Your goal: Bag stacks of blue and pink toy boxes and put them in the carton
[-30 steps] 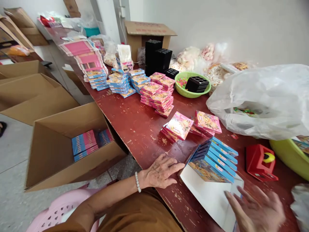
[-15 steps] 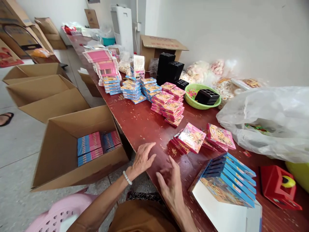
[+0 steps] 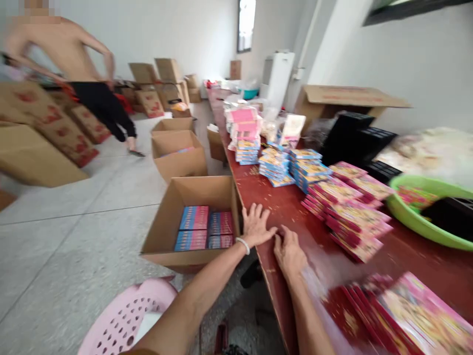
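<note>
Swung left since the earlier frame, the view now runs down a long white room, and both hands have come together at the table's near edge. Far off to the left, a bare-backed person in black trousers (image 3: 92,88) walks past stacked printed cartons (image 3: 66,118). A long red wooden table with chipped paint (image 3: 424,261) stretches away on the right, and a large open brown cardboard carton (image 3: 166,222) stands on the floor just beside its edge. Inside lie stacks of flat blue-and-pink packets (image 3: 204,229). On the table sit a shallow green plastic basin (image 3: 406,217), piles of flat pink packets (image 3: 354,212), piles of flat blue packets (image 3: 277,167) and, at the lower right, blurred pink packets (image 3: 417,315). A pink perforated plastic stool (image 3: 129,315) sits below the person's left arm. The left hand (image 3: 256,227), with a white bead bracelet (image 3: 243,245) at its wrist, lies on the table edge, fingers spread wide and empty. The right hand (image 3: 290,254) sits just beside it, fingers loosely curled, holding nothing.
</note>
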The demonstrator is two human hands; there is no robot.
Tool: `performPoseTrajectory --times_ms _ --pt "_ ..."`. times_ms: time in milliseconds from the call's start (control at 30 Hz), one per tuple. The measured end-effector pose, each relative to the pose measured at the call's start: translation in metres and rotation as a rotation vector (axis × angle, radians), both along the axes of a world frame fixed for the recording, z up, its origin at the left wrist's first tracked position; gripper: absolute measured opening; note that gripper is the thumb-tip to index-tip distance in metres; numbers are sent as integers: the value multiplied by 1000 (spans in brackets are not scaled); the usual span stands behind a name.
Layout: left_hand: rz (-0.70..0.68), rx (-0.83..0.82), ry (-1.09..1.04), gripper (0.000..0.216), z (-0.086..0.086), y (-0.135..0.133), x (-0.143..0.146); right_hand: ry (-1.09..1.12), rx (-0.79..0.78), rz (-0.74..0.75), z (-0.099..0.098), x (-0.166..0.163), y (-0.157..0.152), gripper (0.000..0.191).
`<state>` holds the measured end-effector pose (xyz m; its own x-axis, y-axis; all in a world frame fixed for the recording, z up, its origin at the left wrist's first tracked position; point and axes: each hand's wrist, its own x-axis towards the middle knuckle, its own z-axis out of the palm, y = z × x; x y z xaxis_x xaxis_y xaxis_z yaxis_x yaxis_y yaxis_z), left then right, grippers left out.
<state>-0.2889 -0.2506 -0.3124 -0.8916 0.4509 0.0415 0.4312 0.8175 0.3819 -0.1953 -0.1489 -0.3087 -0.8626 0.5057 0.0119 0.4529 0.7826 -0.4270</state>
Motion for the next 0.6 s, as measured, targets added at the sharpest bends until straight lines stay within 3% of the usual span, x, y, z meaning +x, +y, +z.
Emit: performPoseTrajectory --times_ms 133,300,600 --pt "23 74 -30 64 -3 -2 1 -58 -56 -57 12 -30 -4 46" --pt "41 137 -36 55 -6 -3 6 -143 -52 -37 25 -30 -11 47" --pt "74 135 -6 48 -9 -1 7 -122 -78 17 22 -47 -4 44"
